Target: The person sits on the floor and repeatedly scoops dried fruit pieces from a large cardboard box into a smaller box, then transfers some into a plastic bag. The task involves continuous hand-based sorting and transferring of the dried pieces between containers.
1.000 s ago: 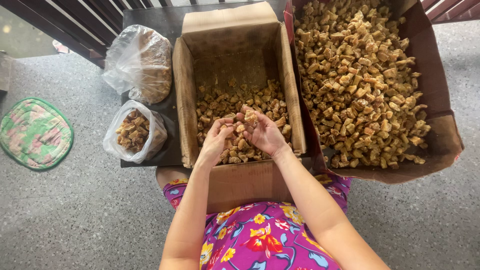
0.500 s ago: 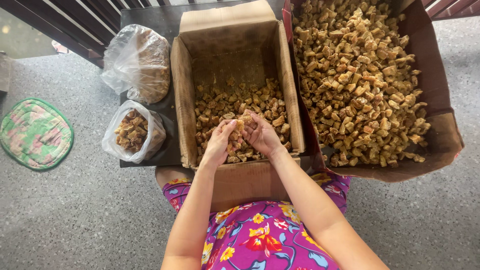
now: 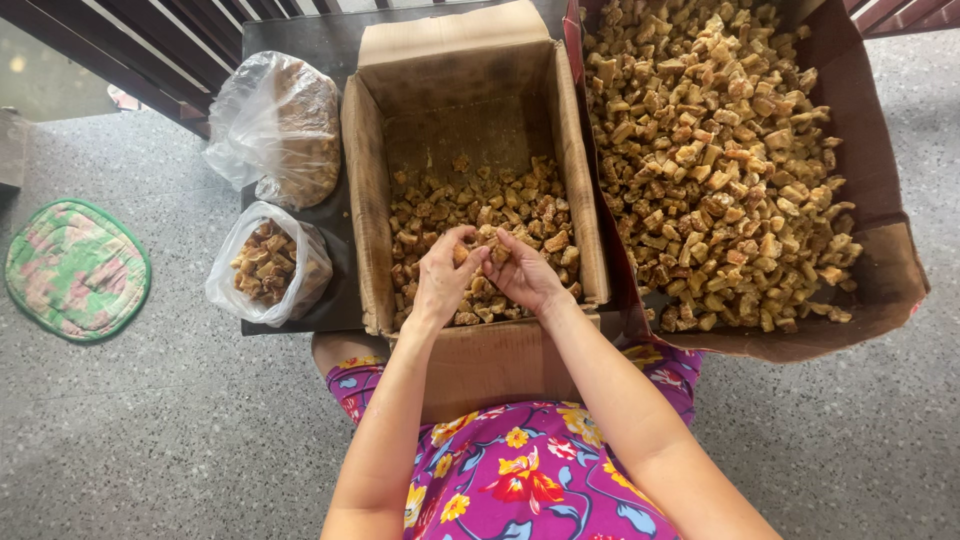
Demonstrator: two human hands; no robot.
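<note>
The brown chunks (image 3: 480,215) are small, rough, irregular cubes, golden tan to dark brown, with a dry, crusty look; they lie in a loose heap across the near half of the open cardboard box (image 3: 372,200), whose far floor is bare and stained.

Well to the left of the box, a round quilted mat (image 3: 75,268) with a green border and a floral pattern lies on the speckled floor (image 3: 150,430). Just left of the box, on the same dark surface (image 3: 340,290), stand two clear plastic bags: the larger bag (image 3: 280,130) farther back, with finer brown bits, and the smaller open bag (image 3: 268,265) nearer, with chunks like those in the box.

Over the box's near end, the left hand (image 3: 440,280) has its fingers curled loosely around a few chunks, thumb pressing them. Touching it, the right hand (image 3: 525,275) cups more chunks with its fingers half bent, holding them just above the heap.

Right of the box, touching its wall, a wider reddish-brown carton (image 3: 890,270) is filled almost to its edges with the same chunks.
</note>
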